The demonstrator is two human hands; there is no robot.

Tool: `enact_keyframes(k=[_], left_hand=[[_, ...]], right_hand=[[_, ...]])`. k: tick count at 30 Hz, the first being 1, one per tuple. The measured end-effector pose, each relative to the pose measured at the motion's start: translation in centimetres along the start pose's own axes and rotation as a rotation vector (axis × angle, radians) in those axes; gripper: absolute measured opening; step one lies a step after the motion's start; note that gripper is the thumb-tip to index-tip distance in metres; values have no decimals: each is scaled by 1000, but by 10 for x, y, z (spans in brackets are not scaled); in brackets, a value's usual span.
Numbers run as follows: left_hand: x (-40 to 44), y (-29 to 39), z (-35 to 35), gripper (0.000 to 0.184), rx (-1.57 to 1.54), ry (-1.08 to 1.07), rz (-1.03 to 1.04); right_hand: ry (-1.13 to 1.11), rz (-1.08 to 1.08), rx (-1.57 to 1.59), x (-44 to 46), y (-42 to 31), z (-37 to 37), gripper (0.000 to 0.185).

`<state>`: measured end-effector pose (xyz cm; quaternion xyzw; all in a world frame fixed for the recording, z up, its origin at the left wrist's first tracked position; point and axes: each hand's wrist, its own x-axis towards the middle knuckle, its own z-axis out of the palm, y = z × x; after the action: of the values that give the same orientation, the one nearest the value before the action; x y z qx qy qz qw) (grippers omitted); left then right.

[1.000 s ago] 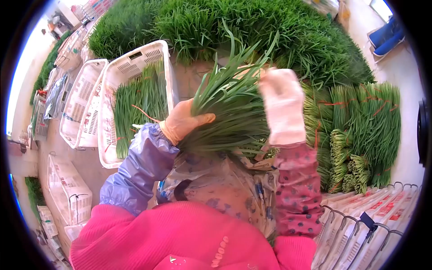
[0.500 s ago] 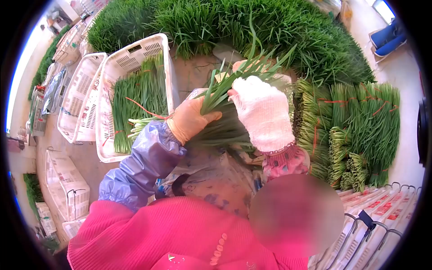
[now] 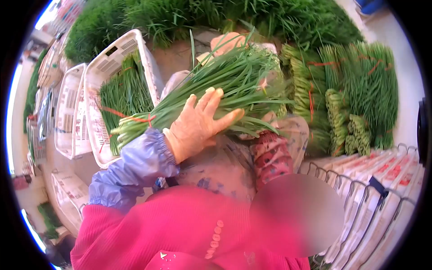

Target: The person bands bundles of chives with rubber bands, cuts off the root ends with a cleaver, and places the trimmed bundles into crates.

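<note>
A loose bunch of long green stalks (image 3: 225, 85) lies across my lap, its pale ends at the left tied with a red band (image 3: 150, 119). My left hand (image 3: 198, 121), in an orange rubber glove, rests against the lower side of the bunch with its fingers spread. A sleeve with dark spots (image 3: 271, 157) leads to my right hand, which is hidden under the leafy end of the bunch; only a small bit shows there, too little to tell its fingers. A white crate (image 3: 155, 85) with tied bunches stands left of the stalks.
A broad heap of green stalks (image 3: 180, 18) spans the back. Tied bundles (image 3: 369, 90) are stacked at the right, above white crates with wire handles (image 3: 360, 193). Another white crate (image 3: 67, 108) stands farther left. Blue footwear (image 3: 371, 5) shows at the top right.
My left hand has loosened from its grip and spread its fingers. My right hand has gone from atop the leaves to beneath them. The bunch now lies lower and flatter, and the view has shifted.
</note>
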<state>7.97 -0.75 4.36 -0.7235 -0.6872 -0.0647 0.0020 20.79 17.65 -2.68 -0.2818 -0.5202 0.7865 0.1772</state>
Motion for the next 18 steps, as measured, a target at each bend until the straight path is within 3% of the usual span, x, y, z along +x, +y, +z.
enact_keyframes(k=[2,3,4,5,6,8,10,12,14,15,16,18], left_hand=[[-1,-3,-32,84,-91,-217,177],[2,-11,-60,74,-333,-208,273],[3,-23,-67,62,-853,-94,267],[-3,-23,-85,56,-990,-60,52],[0,-35,-106,61,-870,-271,-248],[14,-62,-95,74,-652,-211,-398],[32,-66,-58,104,-142,-171,-334],[40,-99,27,123,-391,17,-98],[64,-76,26,108,-504,-404,-416],[55,-85,68,90,-957,-181,-307],[58,-81,62,90,-967,-198,-292],[65,-75,50,67,-988,-306,-446]], right_hand=[[-43,20,138,20,22,-11,57],[-54,37,178,31,34,-16,58],[-63,56,216,39,45,-20,59],[-65,75,243,45,53,-25,61],[-65,86,266,48,60,-30,62],[-57,92,304,52,74,-41,66],[-48,104,336,58,85,-51,69],[-41,106,370,62,96,-61,72],[-28,105,399,64,104,-73,75],[-23,102,421,67,115,-83,77],[-19,88,439,68,122,-91,78],[43,36,489,50,108,-96,88]])
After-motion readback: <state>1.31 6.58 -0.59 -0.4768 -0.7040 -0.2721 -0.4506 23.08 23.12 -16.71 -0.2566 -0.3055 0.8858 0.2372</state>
